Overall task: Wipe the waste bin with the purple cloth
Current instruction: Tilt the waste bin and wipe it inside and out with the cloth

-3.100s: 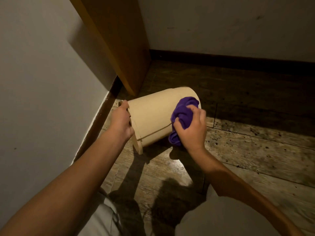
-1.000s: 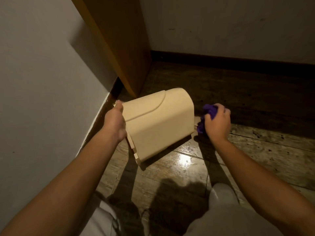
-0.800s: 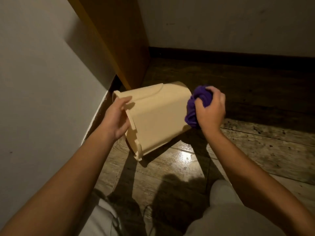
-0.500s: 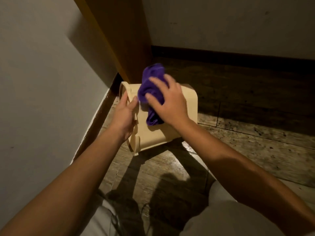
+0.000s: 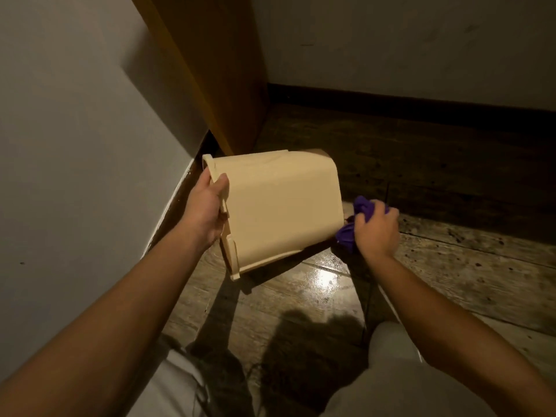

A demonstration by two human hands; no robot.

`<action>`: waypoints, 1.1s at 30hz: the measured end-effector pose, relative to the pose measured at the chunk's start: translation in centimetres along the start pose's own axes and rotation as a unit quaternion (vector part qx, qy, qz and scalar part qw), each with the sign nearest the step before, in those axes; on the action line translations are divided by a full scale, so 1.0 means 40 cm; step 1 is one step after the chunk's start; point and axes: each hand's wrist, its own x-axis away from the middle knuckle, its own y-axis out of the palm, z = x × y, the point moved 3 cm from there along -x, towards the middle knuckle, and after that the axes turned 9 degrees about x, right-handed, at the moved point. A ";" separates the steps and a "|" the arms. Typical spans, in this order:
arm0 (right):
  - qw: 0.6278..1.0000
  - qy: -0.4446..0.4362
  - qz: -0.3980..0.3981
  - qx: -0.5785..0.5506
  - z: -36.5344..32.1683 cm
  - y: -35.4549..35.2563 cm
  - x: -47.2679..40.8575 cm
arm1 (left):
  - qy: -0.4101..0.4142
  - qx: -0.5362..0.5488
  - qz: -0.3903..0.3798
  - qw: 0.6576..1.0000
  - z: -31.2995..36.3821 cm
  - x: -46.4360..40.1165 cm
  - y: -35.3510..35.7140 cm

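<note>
Holding the bin [image 5: 279,203] tipped on its side near the left wall [image 5: 75,130], we have our left hand [image 5: 207,209] pinching its rim, thumb over the lip, while our right hand [image 5: 376,233] is closed around the bunched cloth [image 5: 346,234] at the bin's base end on the right, just above the floor [image 5: 451,266]. The risk we see is the bin slipping or rolling, since only a rim pinch steadies it; a hard push at the base could twist it loose or knock it into the wooden panel [image 5: 216,85] behind. Whether the cloth actually touches the base we cannot tell. The bin's opening, inside and underside are hidden, and the dim light blurs any dirt.
</note>
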 end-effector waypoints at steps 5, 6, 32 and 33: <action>0.988 0.034 0.058 -0.140 -0.053 -0.167 -0.104 | 0.115 -0.230 -0.137 0.957 0.096 0.017 0.032; 0.986 0.037 0.064 -0.152 -0.076 -0.201 -0.124 | 0.137 -0.287 -0.156 0.935 0.113 0.017 0.033; 0.971 -0.057 -0.110 -0.203 -0.304 -0.183 -0.029 | 0.178 -0.574 -0.033 0.799 0.184 -0.154 -0.204; 0.971 -0.059 -0.115 -0.201 -0.305 -0.183 -0.022 | 0.169 -0.596 -0.055 0.783 0.210 -0.181 -0.190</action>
